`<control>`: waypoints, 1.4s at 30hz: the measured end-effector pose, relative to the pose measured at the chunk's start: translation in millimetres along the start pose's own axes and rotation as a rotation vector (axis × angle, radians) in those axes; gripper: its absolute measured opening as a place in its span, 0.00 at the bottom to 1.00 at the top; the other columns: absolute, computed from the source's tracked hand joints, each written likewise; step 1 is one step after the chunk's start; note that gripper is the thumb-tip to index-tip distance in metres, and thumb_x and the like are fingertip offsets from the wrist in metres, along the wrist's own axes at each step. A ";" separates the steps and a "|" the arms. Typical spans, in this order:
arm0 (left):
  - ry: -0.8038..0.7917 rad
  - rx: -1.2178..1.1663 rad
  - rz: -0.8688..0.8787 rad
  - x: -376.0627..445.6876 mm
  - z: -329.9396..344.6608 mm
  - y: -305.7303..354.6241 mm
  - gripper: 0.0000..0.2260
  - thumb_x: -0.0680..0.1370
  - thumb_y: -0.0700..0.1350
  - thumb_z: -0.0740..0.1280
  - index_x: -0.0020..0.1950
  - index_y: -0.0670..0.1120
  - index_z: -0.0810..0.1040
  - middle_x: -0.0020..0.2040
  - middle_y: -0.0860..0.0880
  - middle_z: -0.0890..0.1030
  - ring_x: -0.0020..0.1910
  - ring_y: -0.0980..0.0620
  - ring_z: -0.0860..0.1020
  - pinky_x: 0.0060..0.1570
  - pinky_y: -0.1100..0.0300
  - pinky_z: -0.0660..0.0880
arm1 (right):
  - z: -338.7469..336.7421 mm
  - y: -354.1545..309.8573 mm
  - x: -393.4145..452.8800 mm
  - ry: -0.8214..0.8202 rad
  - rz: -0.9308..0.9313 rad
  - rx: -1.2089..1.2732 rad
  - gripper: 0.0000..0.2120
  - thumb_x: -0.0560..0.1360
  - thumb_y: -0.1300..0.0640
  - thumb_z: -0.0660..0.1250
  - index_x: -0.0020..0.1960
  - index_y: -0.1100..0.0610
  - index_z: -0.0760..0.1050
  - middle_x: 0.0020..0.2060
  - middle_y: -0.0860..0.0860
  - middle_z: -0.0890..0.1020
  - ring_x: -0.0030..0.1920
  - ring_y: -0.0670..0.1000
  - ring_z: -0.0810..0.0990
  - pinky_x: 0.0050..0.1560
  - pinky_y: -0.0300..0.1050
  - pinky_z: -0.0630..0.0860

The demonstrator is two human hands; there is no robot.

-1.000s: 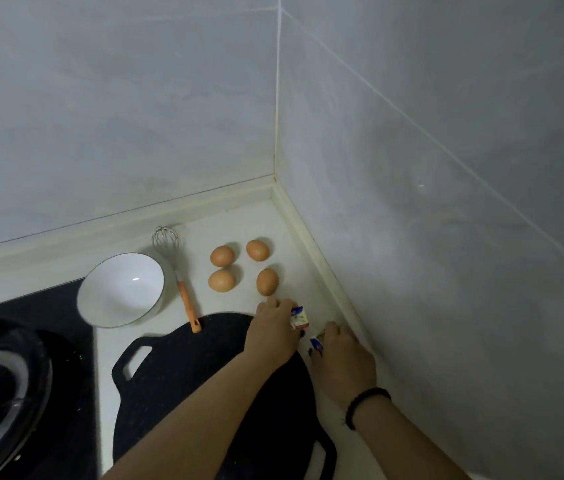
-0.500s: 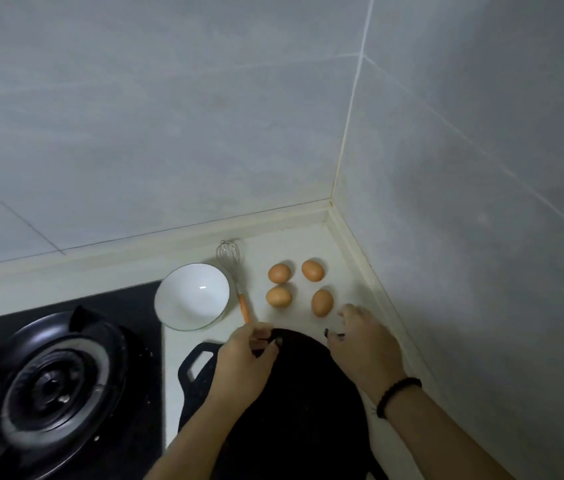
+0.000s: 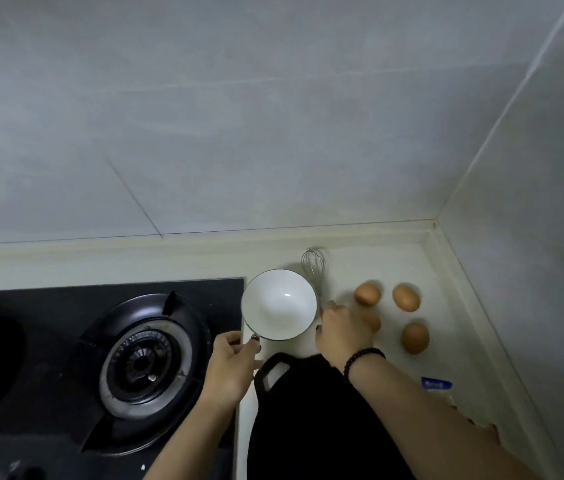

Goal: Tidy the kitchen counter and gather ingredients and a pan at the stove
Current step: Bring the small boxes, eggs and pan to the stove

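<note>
A black flat pan (image 3: 308,427) with a loop handle lies on the pale counter (image 3: 447,306), to the right of the gas burner (image 3: 145,365). A white bowl (image 3: 279,304) stands beyond it, with a wire whisk (image 3: 313,263) at its right side. My left hand (image 3: 230,370) reaches to the bowl's near rim, fingertips loosely curled right at the edge. My right hand (image 3: 344,329) is curled down over the whisk's handle, which it hides. Three brown eggs (image 3: 406,297) lie in plain sight and a fourth peeks out behind my right hand.
A small blue and white packet (image 3: 436,386) lies on the counter beside my right forearm. Grey tiled walls meet in a corner at the right, close behind the eggs. The black stove top (image 3: 48,341) fills the left side.
The view swung left toward the stove. My hands left the pan's far edge: the left went to the bowl's rim, the right crossed to the whisk handle.
</note>
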State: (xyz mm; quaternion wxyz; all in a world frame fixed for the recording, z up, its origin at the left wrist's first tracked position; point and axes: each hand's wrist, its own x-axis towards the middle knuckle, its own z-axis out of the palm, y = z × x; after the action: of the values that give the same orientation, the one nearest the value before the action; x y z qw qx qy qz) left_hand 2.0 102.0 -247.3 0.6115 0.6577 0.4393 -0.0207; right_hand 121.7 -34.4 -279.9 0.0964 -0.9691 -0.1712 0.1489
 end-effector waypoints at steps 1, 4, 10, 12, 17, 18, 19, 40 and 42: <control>-0.020 0.009 -0.021 3.4 1.5 1.2 0.13 0.79 0.44 0.64 0.62 0.45 0.67 0.54 0.45 0.80 0.43 0.51 0.82 0.44 0.55 0.75 | 2.7 0.7 4.0 -0.011 0.013 0.013 0.12 0.77 0.57 0.60 0.60 0.59 0.70 0.55 0.55 0.80 0.54 0.56 0.81 0.40 0.43 0.73; -0.068 0.011 -0.090 15.4 7.7 -5.9 0.22 0.80 0.47 0.62 0.71 0.43 0.62 0.51 0.47 0.82 0.41 0.50 0.82 0.41 0.57 0.74 | 18.6 2.3 12.9 -0.070 0.027 0.061 0.13 0.77 0.59 0.59 0.61 0.59 0.67 0.55 0.56 0.80 0.54 0.58 0.81 0.44 0.46 0.76; -0.164 -0.035 -0.132 28.2 17.9 -3.8 0.19 0.82 0.50 0.60 0.70 0.43 0.65 0.43 0.47 0.86 0.31 0.53 0.81 0.33 0.62 0.73 | 19.6 7.4 9.5 -0.047 -0.005 0.274 0.08 0.78 0.58 0.59 0.55 0.61 0.67 0.50 0.59 0.80 0.50 0.62 0.80 0.40 0.49 0.74; -0.163 -0.066 -0.135 30.1 20.8 -0.8 0.15 0.82 0.48 0.59 0.67 0.44 0.67 0.42 0.46 0.86 0.31 0.53 0.81 0.36 0.60 0.73 | 11.4 10.0 0.4 0.010 -0.025 0.332 0.06 0.78 0.58 0.59 0.53 0.60 0.67 0.46 0.59 0.80 0.48 0.63 0.80 0.41 0.51 0.75; -0.126 -0.131 -0.156 36.4 24.7 -1.0 0.12 0.82 0.42 0.57 0.65 0.42 0.67 0.41 0.41 0.86 0.29 0.52 0.81 0.26 0.66 0.71 | -20.5 11.9 -34.5 0.129 -0.114 0.406 0.10 0.79 0.56 0.61 0.59 0.57 0.70 0.42 0.53 0.79 0.48 0.56 0.77 0.42 0.46 0.71; -0.118 -0.140 -0.155 37.7 25.1 -1.3 0.12 0.82 0.42 0.57 0.64 0.42 0.67 0.40 0.41 0.86 0.30 0.52 0.81 0.26 0.66 0.71 | -23.9 10.6 -40.7 0.129 -0.145 0.432 0.09 0.79 0.56 0.60 0.58 0.56 0.71 0.38 0.50 0.76 0.44 0.55 0.77 0.39 0.44 0.70; -0.106 -0.148 -0.150 39.4 25.7 -1.4 0.12 0.81 0.41 0.57 0.64 0.42 0.68 0.40 0.41 0.85 0.31 0.51 0.82 0.27 0.65 0.71 | -25.6 8.8 -45.4 0.119 -0.170 0.459 0.07 0.79 0.56 0.60 0.56 0.56 0.71 0.34 0.48 0.74 0.39 0.54 0.76 0.36 0.43 0.68; -0.044 -0.151 -0.056 90.8 20.2 27.6 0.10 0.82 0.42 0.59 0.59 0.37 0.73 0.38 0.41 0.84 0.31 0.48 0.82 0.27 0.63 0.71 | -22.3 -50.5 -2.5 -0.431 0.050 0.778 0.08 0.73 0.57 0.60 0.43 0.60 0.76 0.22 0.56 0.77 0.20 0.47 0.69 0.25 0.37 0.67; -0.057 -0.118 -0.050 88.2 19.1 27.5 0.11 0.82 0.43 0.59 0.60 0.38 0.72 0.38 0.42 0.84 0.30 0.50 0.82 0.30 0.63 0.72 | -19.7 -54.1 -0.5 -0.427 0.088 0.834 0.07 0.72 0.58 0.60 0.42 0.60 0.76 0.20 0.54 0.75 0.20 0.50 0.69 0.23 0.37 0.66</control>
State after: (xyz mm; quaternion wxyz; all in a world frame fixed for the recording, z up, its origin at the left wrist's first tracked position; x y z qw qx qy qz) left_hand 82.4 138.6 -280.3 0.6608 0.6084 0.4385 -0.0289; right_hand 111.2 12.7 -248.5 0.4338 -0.8017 -0.0713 0.4050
